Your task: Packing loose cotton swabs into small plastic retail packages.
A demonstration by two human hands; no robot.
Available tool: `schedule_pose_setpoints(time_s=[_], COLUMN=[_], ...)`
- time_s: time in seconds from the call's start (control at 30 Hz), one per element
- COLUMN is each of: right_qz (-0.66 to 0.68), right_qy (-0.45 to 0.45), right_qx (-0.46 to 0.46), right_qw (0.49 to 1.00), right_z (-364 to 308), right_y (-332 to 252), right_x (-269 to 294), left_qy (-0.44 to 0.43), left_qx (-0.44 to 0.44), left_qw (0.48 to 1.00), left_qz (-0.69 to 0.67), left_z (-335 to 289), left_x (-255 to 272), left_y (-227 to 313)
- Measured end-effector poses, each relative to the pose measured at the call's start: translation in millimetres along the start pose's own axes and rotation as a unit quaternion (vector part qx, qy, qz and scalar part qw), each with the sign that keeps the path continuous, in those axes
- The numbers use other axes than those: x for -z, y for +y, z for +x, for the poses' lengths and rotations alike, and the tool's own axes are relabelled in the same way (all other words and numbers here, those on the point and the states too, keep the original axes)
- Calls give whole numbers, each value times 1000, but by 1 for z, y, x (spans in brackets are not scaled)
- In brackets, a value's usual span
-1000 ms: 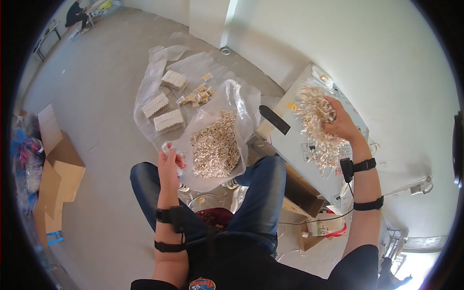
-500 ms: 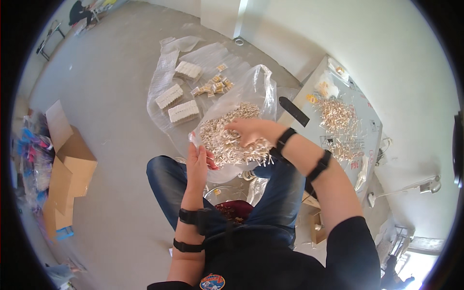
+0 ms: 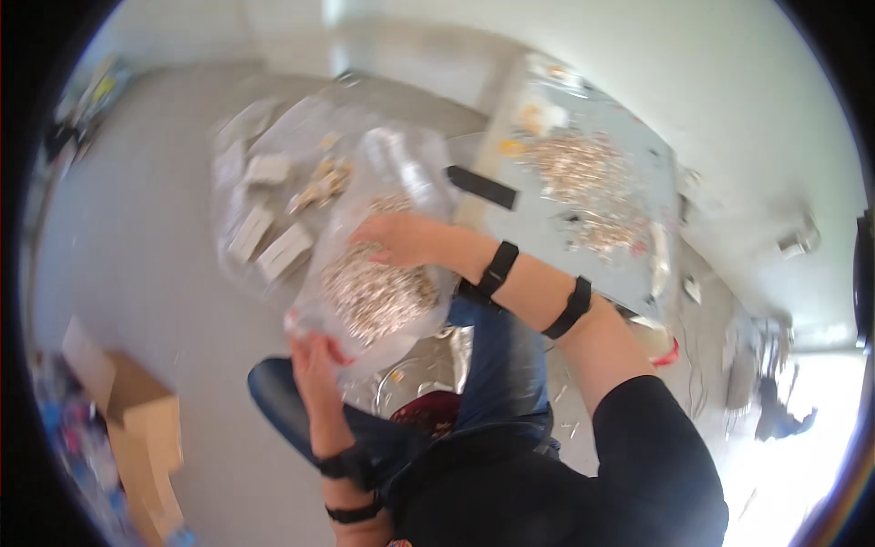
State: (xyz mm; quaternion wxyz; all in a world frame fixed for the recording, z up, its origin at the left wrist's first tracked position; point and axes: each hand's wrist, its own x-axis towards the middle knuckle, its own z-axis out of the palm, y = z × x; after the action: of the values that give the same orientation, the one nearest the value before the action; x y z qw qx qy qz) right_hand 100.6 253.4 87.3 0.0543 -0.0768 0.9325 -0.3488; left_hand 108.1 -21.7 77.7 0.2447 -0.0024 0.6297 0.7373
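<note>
A clear plastic bag [image 3: 415, 173] lies spread in front of my knees, heaped with what look like cotton swabs [image 3: 378, 296]. My left hand [image 3: 316, 360] is closed on the bag's near left edge. My right hand [image 3: 392, 239] reaches in from the right and rests on the far part of the heap. Its fingers point left into the swabs, and motion blur hides whether they hold any.
Several white blocks [image 3: 284, 251] and small yellowish packets [image 3: 324, 182] lie on a plastic sheet at the far left. Loose swabs [image 3: 579, 173] cover part of a grey table [image 3: 510, 232] at right, with a black strip [image 3: 481, 188] at its edge. An opened cardboard box [image 3: 150, 424] stands left.
The whole view has swung and blurred, shifting the bag and table leftward. My right hand has moved toward the far side of the heap. My left hand keeps the bag's edge.
</note>
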Motion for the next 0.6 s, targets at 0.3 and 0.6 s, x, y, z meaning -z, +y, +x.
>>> schedule_pose_setpoints(time_s=[0.3, 0.6], right_qz=[-91, -126], right_qy=[506, 552], right_qx=[-450, -583], right_qw=[730, 583], right_z=[-311, -439], right_y=[160, 222], right_x=[20, -7], left_qy=[26, 20], left_qx=[-25, -444], left_qw=[991, 774], left_qz=[130, 452], left_z=[10, 10], left_x=[28, -108], left_y=[-7, 18])
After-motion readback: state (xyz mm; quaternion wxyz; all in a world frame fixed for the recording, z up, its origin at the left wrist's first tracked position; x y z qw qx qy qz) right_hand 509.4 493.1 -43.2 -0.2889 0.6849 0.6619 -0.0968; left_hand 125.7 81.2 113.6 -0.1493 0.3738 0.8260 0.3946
